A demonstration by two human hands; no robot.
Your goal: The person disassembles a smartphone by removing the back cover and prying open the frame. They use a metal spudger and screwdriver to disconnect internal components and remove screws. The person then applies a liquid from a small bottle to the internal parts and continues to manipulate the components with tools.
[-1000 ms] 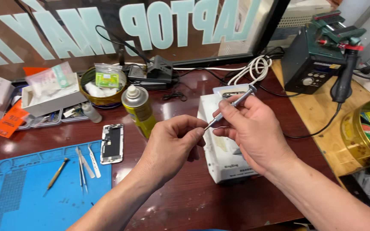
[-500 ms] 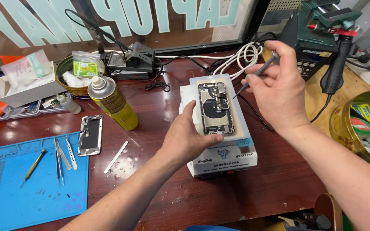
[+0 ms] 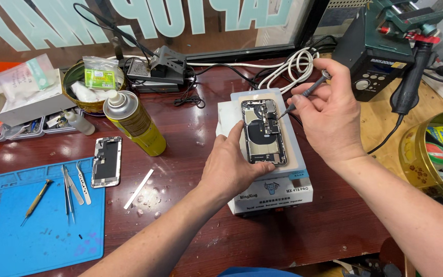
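An opened phone point(image 3: 262, 131) with bare inner parts lies on a white heating-plate box point(image 3: 275, 192) in the middle of the dark red table. My left hand point(image 3: 232, 166) grips the phone's lower left edge and holds it steady. A thin grey screwdriver point(image 3: 306, 94) is pinched in my right hand point(image 3: 329, 115), and its tip touches the upper right part of the phone's inside.
A yellow spray can point(image 3: 134, 123) lies to the left of the box. A detached phone screen point(image 3: 106, 161), a white strip point(image 3: 139, 188) and a blue mat point(image 3: 37, 215) with tweezers point(image 3: 73, 187) sit at the left. White cable coil point(image 3: 293, 66), green soldering station point(image 3: 385, 46), a round tin point(image 3: 439, 159) at the right.
My hands came apart from in front of the box. The left hand settled on the phone's edge, and the right hand brought the screwdriver tip down onto the phone. The view moved closer.
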